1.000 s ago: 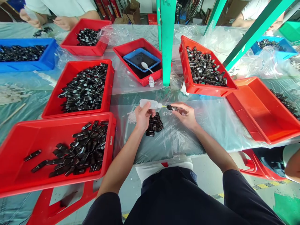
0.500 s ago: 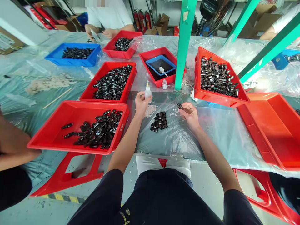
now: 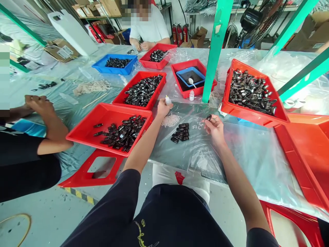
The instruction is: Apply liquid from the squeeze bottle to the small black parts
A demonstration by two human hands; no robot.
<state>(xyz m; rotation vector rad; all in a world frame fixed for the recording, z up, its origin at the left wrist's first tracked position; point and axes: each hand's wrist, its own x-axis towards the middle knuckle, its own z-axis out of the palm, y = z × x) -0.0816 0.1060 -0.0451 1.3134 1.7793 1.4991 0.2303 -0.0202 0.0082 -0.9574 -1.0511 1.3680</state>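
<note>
My left hand (image 3: 163,108) is closed round a small white dropper bottle (image 3: 168,100), now tipped over, above a heap of tiny pale pieces (image 3: 170,120). Between thumb and fingers, my right hand (image 3: 215,126) pinches a small black glossy part (image 3: 209,117); its exact kind I cannot make out. Several similar black parts (image 3: 181,132) lie in close rows on the plastic-covered table between my hands. More tiny pale pieces (image 3: 197,126) are scattered just left of my right fingers.
Red trays of black parts stand to the left (image 3: 84,127), behind it (image 3: 120,96) and to the right (image 3: 277,118). A green post (image 3: 214,51) rises ahead, near a capped bottle (image 3: 191,95) and a spoon (image 3: 191,81). Co-workers sit left (image 3: 48,116) and across (image 3: 150,27).
The dropper bottle has gone from upright to tilted in my left hand. My right hand still holds the black part. The whole view has swung left, showing more of the left co-worker.
</note>
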